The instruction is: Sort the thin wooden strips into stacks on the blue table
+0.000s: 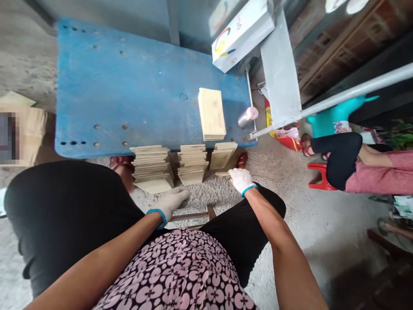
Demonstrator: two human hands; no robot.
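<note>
Three stacks of thin pale wooden boards stand on the concrete floor between my knees: a left stack, a middle stack and a shorter, leaning right stack. Another small stack of boards lies on the blue table. Both my hands wear white gloves with blue cuffs. My left hand hangs low in front of the left stack, fingers loosely curled, holding nothing I can see. My right hand reaches to a loose board at the foot of the right stack, fingers bent down onto it.
A white box and a grey metal panel sit at the table's right end, with a small metal cylinder by them. Another person's legs rest over a red stool at right. A cardboard carton stands at left.
</note>
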